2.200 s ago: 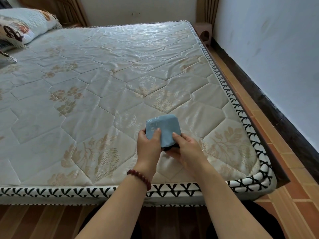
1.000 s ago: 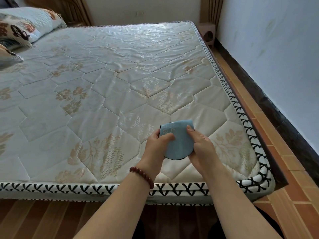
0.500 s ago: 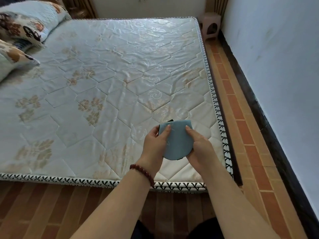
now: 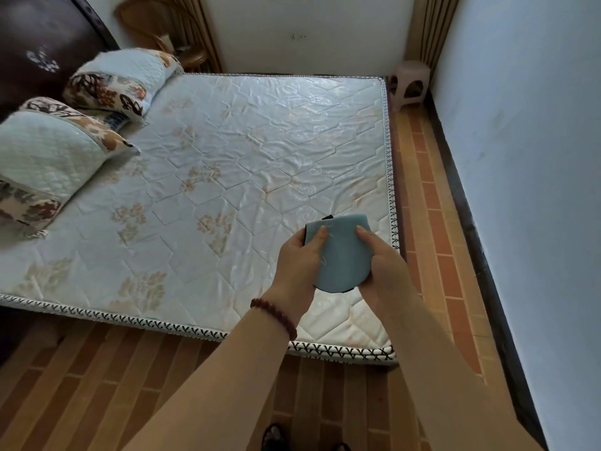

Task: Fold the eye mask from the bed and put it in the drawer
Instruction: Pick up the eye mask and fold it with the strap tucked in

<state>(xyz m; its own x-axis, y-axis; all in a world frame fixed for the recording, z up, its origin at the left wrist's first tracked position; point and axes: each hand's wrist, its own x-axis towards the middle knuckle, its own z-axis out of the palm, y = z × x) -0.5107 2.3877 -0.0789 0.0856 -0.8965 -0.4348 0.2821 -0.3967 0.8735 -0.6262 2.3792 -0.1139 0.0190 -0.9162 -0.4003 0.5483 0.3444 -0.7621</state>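
Head view: a person stands at the foot corner of a bed (image 4: pixel 227 177), both bare forearms reaching forward and slightly upward from the bottom of the picture.
Eye mask (image 4: pixel 341 255): light blue, folded into a compact rounded shape with a dark edge showing at top and bottom; it is held in the air between both hands, above the near right corner of the mattress, not resting on it.
Left hand (image 4: pixel 299 265): back of the hand faces the camera, wrist nearly straight; the thumb lies across the blue front face near the mask's top left, and the other fingers are tucked behind the mask, out of sight.
Left fingers: clamped on the left side of the eye mask.
Right hand (image 4: pixel 383 271): comes in from the lower right, palm turned inward; the thumb presses on the front face near the top right, the remaining fingers wrap behind and under.
Right fingers: clamped on the right side of the eye mask.
Bracelet (image 4: pixel 276 317): dark red beads circling the left wrist.
Pillows (image 4: pixel 58 151): two patterned ones at the head of the bed, far left, well apart from the hands.
Stool (image 4: pixel 409 86): small, pale, standing on the floor beside the far right corner of the bed.
Floor (image 4: pixel 97 379): brown brick-pattern tiles around the bed.
Drawer: none can be made out.
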